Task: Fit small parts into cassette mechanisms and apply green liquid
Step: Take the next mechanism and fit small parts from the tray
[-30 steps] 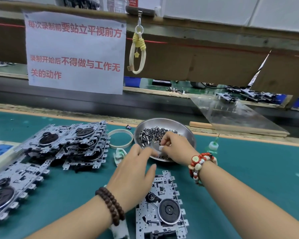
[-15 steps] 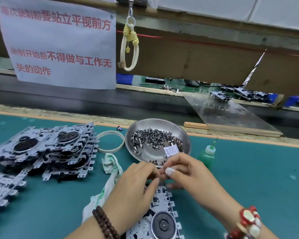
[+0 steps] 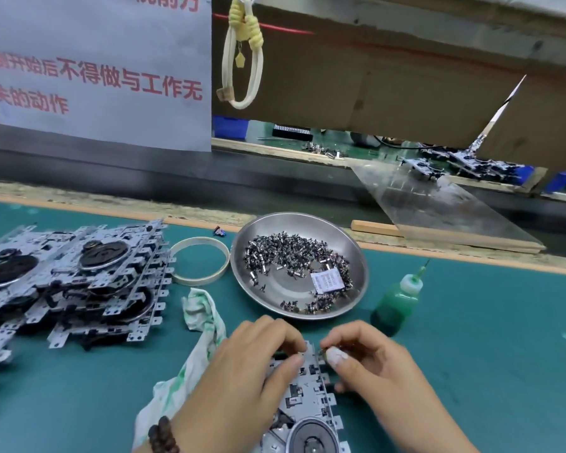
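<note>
Cassette mechanism [image 3: 307, 397] lies flat on the green table [image 3: 471, 354] right in front of me, its dark round wheel toward my body. My left hand [image 3: 255, 364] rests over its left part, fingers [image 3: 291, 361] curled down, thumb and fingertips pressing on the metal frame near its far edge. My right hand [image 3: 370, 358] is at the frame's far right corner, thumb and forefinger pinched together on a small part [image 3: 324, 352] that is too tiny and blurred to make out; the other fingers are curled under. Just beyond my hands stands a round steel dish [image 3: 356, 253] holding many small dark metal parts and a little white paper slip whose print I cannot read. Right of the dish is a squeeze bottle of green liquid [image 3: 394, 302] with a thin needle tip. A stained white cloth [image 3: 203, 315] lies left of my left hand, a pale ring [image 3: 200, 264] beside the dish, and a stack of mechanisms [image 3: 76, 279] farther left. A white notice [image 3: 95, 67] hangs above, with red Chinese writing including 后不得做与工作无 and 关的动作.
</note>
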`<state>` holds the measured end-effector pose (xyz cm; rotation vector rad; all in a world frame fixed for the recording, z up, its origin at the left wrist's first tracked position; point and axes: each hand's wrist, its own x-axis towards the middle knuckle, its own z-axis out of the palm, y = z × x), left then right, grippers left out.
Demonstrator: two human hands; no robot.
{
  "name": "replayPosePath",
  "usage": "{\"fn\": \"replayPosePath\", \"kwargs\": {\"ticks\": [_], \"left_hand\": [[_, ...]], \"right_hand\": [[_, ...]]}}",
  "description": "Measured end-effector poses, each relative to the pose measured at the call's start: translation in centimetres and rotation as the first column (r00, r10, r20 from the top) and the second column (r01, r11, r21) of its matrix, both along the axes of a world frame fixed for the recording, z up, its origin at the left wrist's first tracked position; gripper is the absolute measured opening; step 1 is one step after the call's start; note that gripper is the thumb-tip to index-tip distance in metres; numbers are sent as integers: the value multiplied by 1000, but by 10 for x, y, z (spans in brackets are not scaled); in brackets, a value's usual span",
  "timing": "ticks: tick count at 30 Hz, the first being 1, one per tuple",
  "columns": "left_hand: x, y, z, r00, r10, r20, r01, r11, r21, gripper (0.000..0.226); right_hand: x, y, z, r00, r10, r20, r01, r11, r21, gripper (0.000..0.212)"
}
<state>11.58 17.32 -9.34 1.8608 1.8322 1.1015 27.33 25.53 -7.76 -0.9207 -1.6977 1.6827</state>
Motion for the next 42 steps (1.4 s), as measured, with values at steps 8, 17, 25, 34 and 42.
{"fn": "replayPosePath", "kwargs": {"ticks": [8, 17, 25, 34, 42], "left_hand": [[-1, -1, -2, 999, -12, 43, 13, 999, -36, 5], [4, -1, -2, 992, 38, 121, -36, 999, -22, 9], [8, 0, -1, 986, 83, 144, -84, 996, 4, 14], [8, 0, -1, 990, 77, 121, -78, 997, 6, 5], [7, -1, -3, 994, 75, 83, -76, 997, 13, 10]], "right_hand": [[-2, -2, -5, 999, 19, 28, -19, 1000, 23, 29], [-5, -7, -2, 990, 5, 142, -37, 973, 226, 32], [-2, -10, 0, 986, 8, 165, -57, 953, 299, 28], [-2, -8, -5, 973, -62, 223, -34, 915, 401, 21], [1, -5, -10, 985, 30, 170, -63, 979, 193, 11]]}}
